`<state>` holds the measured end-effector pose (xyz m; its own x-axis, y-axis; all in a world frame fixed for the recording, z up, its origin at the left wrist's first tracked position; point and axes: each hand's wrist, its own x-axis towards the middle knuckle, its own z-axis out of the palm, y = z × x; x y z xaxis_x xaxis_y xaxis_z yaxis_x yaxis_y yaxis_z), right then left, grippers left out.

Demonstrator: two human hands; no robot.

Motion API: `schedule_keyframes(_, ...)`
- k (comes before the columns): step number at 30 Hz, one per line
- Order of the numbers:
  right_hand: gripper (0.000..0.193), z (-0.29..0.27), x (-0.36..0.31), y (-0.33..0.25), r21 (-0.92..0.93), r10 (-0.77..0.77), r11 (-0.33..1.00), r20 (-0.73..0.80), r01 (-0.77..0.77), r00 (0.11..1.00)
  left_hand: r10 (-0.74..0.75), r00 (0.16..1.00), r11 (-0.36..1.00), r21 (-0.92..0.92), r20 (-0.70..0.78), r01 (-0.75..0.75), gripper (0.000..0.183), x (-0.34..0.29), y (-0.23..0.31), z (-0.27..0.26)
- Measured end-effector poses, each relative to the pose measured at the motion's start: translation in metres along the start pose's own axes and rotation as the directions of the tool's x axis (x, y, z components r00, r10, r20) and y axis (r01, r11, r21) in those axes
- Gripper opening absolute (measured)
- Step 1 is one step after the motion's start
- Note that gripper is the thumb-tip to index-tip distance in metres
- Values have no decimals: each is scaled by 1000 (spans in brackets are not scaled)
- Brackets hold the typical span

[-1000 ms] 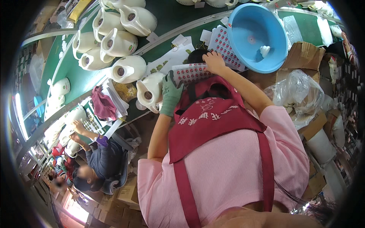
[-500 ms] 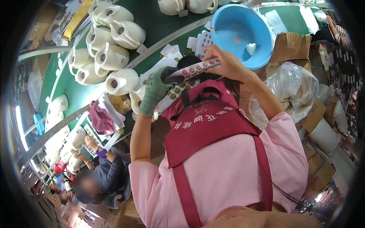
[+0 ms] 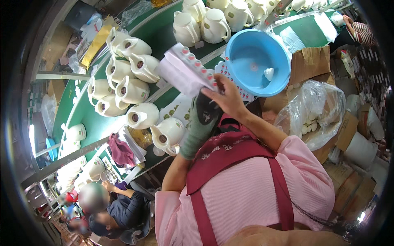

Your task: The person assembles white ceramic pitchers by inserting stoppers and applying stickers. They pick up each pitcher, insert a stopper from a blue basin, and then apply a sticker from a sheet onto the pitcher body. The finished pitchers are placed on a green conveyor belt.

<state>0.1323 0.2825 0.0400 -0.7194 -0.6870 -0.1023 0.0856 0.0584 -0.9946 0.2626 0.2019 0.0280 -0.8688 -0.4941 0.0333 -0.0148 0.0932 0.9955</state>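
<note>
Up over the bench's near edge, a pale decal sheet point(image 3: 180, 71) is bent and tilted, with round red decals along one edge. My right hand point(image 3: 227, 98), bare, pinches its near right corner. Against the sheet's lower end is my left hand point(image 3: 201, 123), in a grey-green glove with a dark palm; its fingertips are partly hidden, but it grips the sheet. Just left of the glove stands a cream jug point(image 3: 167, 133) with a leaf pattern. Sheets of green decals point(image 3: 176, 110) lie behind it, and another sheet of red decals point(image 3: 242, 91) lies beside the basin.
A blue basin point(image 3: 258, 61) with a small white object inside stands far right. Several cream jugs point(image 3: 137, 88) stand on the green bench, more at the back. Right are a cardboard box point(image 3: 310, 61) and a clear bag point(image 3: 316, 110). A co-worker point(image 3: 127, 209) sits at lower left.
The decal sheet has gone from a nearly edge-on strip to a tilted, bent sheet farther left. My right hand has come down and left; my gloved hand has moved right and down.
</note>
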Motion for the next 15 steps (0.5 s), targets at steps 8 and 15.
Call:
schedule_keyframes(8, 38, -50, 10, -27, -571, -357, 696, 250, 434, 900, 535, 838, 563, 786, -110, -256, 92, 39, 78, -71)
schedule_keyframes(15, 33, -56, 6, -80, -540, -426, 598, 412, 592, 805, 208, 976, 894, 417, -62, -164, 30, 38, 77, -87)
